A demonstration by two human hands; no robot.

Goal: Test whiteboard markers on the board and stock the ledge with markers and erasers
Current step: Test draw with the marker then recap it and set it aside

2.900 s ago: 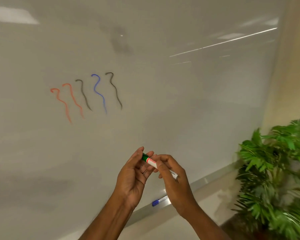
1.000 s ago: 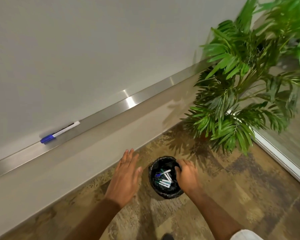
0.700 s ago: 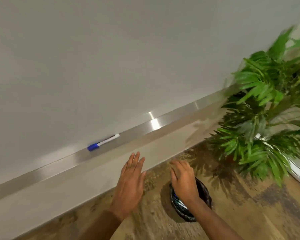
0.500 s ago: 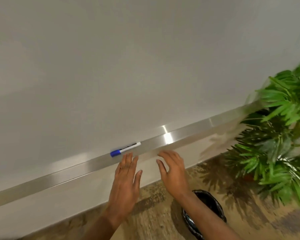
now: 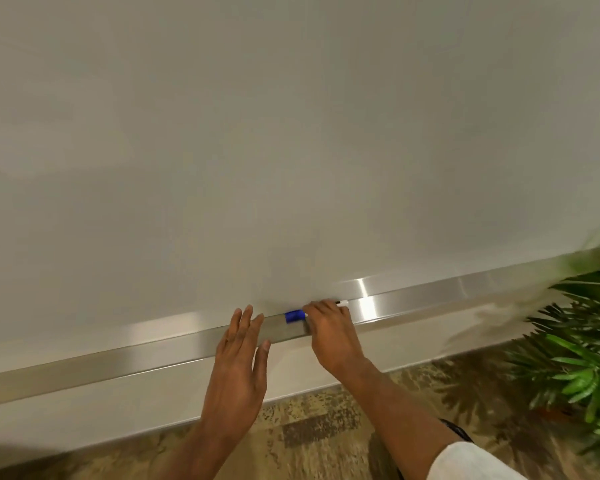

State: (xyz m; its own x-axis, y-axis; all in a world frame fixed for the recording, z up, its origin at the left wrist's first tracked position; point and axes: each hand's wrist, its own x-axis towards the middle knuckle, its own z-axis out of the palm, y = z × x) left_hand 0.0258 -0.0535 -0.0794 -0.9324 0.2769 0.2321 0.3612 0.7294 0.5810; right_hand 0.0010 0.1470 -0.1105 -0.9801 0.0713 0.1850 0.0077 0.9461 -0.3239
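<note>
From the head camera, the whiteboard (image 5: 291, 133) fills the upper frame from 9 through 12 to 3 o'clock, its visible surface plain grey-white. Along its lower edge runs the brushed-metal ledge (image 5: 430, 296), slanting from 8 o'clock up toward 3 o'clock. It is the only holder in view, and what shows in it is one marker (image 5: 294, 316) near 6 o'clock, lying lengthwise with its blue cap pointing toward 9 o'clock and its far end poking out toward 3. The person's right hand (image 5: 329, 330) reaches over the ledge and its bent fingers close round the marker's white barrel, hiding most of it. The left hand (image 5: 239, 368), just to the 7 o'clock side, is flat with fingers straight and narrowly spaced, thumb apart, its fingertips over the ledge's front and holding nothing. Below the ledge sits a pale wall (image 5: 84, 403), then a mottled brown floor (image 5: 319, 427). A green plant (image 5: 582, 358) stands at 4 o'clock, and a white sleeve (image 5: 471, 462) shows at 5.
</note>
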